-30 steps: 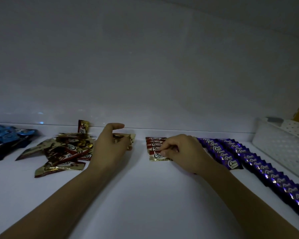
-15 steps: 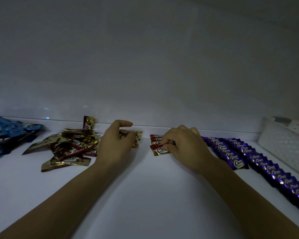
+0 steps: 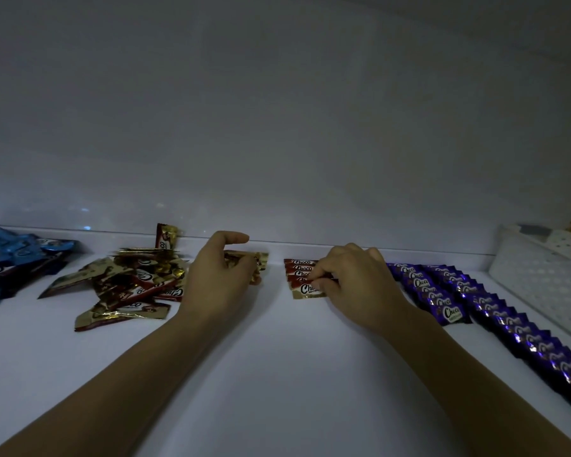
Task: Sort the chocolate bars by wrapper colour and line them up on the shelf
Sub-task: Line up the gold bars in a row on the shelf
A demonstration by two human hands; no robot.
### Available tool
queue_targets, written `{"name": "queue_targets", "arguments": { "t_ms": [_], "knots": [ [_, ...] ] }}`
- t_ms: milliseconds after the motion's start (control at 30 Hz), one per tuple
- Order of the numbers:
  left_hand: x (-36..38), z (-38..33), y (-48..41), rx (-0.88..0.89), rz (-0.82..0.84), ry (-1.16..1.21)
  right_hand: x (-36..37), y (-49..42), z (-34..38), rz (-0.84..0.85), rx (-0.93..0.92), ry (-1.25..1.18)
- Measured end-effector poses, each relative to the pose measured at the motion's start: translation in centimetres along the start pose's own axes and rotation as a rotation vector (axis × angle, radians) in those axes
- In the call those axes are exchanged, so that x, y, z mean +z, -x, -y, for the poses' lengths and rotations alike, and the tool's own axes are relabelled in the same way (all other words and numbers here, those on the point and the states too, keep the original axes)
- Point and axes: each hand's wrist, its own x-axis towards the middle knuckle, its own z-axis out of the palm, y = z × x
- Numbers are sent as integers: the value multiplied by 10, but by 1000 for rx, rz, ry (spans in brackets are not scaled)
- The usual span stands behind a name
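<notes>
My bare forearms reach forward, angled in toward each other. My left hand [image 3: 218, 278] curls its fingers round a gold-wrapped bar [image 3: 260, 261], thumb raised. My right hand [image 3: 353, 285], knuckles up, pinches the front red bar [image 3: 305, 289] with its fingertips.

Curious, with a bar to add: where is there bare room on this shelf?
The white shelf is bare in front of the red-and-gold bar pile and the short red bar row. Crowded: purple bar rows right, blue bar heap left.
</notes>
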Motion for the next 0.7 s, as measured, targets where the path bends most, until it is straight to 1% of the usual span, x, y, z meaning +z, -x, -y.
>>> {"name": "queue_targets", "arguments": {
  "t_ms": [167,267,400,467,500,533,600,633,667,700],
  "knots": [
    [0,-2,2,-2,55,26,0,1,2,-25,19,6],
    [0,-3,2,0,59,47,2,1,4,-40,25,3],
    [-1,-5,5,39,79,79,2,1,3,-40,15,4],
    [-2,-8,7,48,109,96,3,4,4,-71,20,9],
    [-2,-9,7,43,128,117,3,5,4,-100,31,-53],
    [-1,-11,8,34,149,143,2,7,6,-133,59,-215],
    [2,-14,11,5,198,200,-3,9,14,-152,124,-695],
    [4,-16,12,-11,225,230,-6,9,18,-143,147,-874],
    [8,-17,14,-24,256,260,-8,10,21,-136,155,-963],
    [11,-18,17,-36,286,288,-10,10,22,-129,147,-1002]
  ]
}}
